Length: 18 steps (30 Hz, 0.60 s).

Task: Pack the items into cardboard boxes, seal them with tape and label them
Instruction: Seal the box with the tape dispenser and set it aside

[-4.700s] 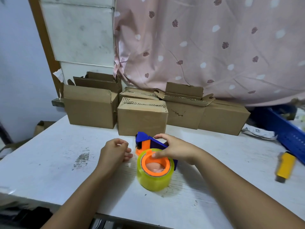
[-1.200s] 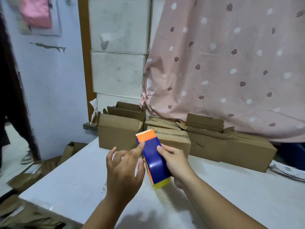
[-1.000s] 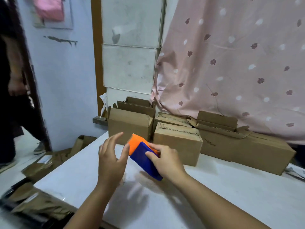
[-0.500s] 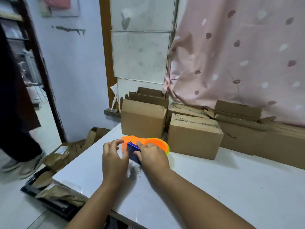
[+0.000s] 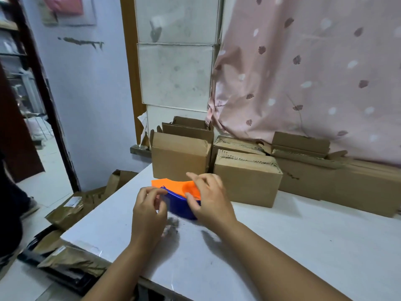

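A blue and orange tape dispenser (image 5: 176,197) lies on its side on the white table (image 5: 293,246), just in front of the cardboard boxes. My right hand (image 5: 209,202) holds it, thumb against the blue body and fingers arched over the orange top. My left hand (image 5: 148,211) is at the dispenser's left tip, thumb and fingers curled and pinching what looks like the clear tape end. An open-topped box (image 5: 180,157) stands behind the dispenser, and a closed box (image 5: 247,178) to its right. The tape roll is hidden by my right hand.
More cardboard boxes (image 5: 338,183) line the back of the table under a pink curtain (image 5: 303,72). Flattened cardboard and wrapped parcels (image 5: 69,210) lie on the floor to the left. A person's leg and shoe (image 5: 19,205) show at the doorway.
The dispenser was lifted and turned in both hands, then laid on its side near the boxes. My view swung left. My left hand came to the dispenser's tip.
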Available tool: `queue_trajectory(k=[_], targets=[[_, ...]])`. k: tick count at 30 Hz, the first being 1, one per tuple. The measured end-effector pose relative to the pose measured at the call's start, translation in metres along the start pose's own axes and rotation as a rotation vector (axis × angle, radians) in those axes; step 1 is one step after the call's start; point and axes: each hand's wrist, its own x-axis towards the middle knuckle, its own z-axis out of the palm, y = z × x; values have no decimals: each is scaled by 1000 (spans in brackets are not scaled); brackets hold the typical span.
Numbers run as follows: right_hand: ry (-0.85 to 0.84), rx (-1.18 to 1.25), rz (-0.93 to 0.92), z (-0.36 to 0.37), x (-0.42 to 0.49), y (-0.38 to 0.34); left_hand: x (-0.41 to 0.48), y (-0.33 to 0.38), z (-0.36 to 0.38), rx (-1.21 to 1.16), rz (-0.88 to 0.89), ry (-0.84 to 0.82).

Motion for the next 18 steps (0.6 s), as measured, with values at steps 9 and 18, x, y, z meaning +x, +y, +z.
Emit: queue_trajectory(k=[9,18], targets=[[653,146,559,-56,-25,82,15,80,55,-548,-215,-405],[308,626,807,-71,-62,122,10,99,129,-837,-647,-286]])
